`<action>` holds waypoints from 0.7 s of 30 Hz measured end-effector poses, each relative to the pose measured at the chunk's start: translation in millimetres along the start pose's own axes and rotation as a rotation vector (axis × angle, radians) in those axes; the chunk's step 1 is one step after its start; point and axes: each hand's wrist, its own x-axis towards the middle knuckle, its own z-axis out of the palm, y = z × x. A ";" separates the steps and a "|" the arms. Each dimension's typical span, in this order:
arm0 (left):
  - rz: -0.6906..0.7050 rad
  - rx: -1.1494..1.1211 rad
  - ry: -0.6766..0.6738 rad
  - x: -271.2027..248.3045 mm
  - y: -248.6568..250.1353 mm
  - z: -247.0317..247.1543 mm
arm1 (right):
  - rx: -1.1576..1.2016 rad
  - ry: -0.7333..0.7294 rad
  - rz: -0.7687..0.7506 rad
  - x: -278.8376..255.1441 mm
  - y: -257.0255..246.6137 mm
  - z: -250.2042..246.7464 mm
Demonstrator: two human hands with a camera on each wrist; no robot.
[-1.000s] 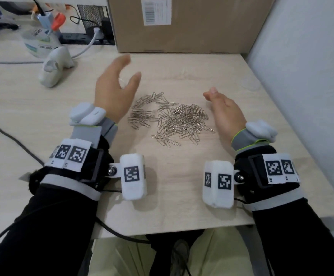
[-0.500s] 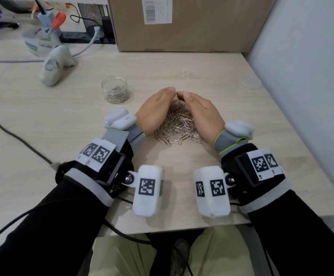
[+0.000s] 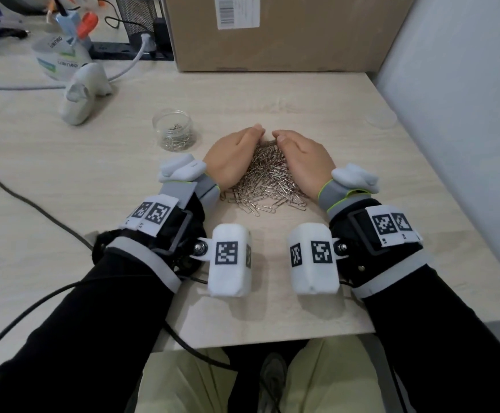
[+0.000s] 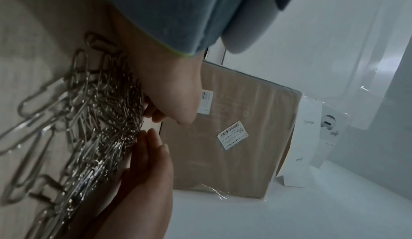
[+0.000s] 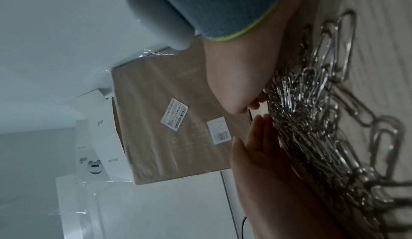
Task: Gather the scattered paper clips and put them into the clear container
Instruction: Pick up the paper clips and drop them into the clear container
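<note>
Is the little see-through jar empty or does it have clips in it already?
Not empty. The clear container stands upright and open-topped, with some paper clips on its bottom.

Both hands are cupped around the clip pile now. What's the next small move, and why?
Probably close the left hand and right hand under the paper clips and lift a scoop: the pile sits heaped between them, and the clear container stands open just left.

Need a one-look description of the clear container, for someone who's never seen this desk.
Start at the big cardboard box against the back of the wooden desk, then come forward and left to the white handheld device. Just in front and right of it, left of the left hand, stands the clear container. It is a small, round, see-through, open-topped jar with a few paper clips inside.
</note>
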 end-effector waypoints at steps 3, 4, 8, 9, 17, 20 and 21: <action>0.028 -0.134 0.047 -2.0 -2.2 -0.8 | 0.185 0.057 -0.007 -4.9 -0.7 -1.8; 0.042 -0.147 0.067 -4.1 -2.3 -0.7 | 0.220 0.078 -0.018 -6.8 -1.0 -2.8; 0.216 -0.006 0.309 -15.4 -6.8 -9.9 | 0.213 0.179 -0.091 -15.2 1.5 -8.8; 0.248 0.060 0.399 -16.4 -9.8 -15.3 | 0.202 0.187 -0.106 -16.0 2.6 -9.8; -0.200 0.339 0.605 -10.1 -51.6 -57.1 | -0.172 -0.022 -0.121 -22.3 9.8 -12.8; -0.192 0.279 0.543 -6.1 -51.6 -57.2 | -0.226 -0.062 -0.135 -20.9 10.8 -10.7; -0.190 0.271 0.540 -5.5 -50.2 -56.3 | -0.226 -0.062 -0.141 -20.0 11.0 -10.0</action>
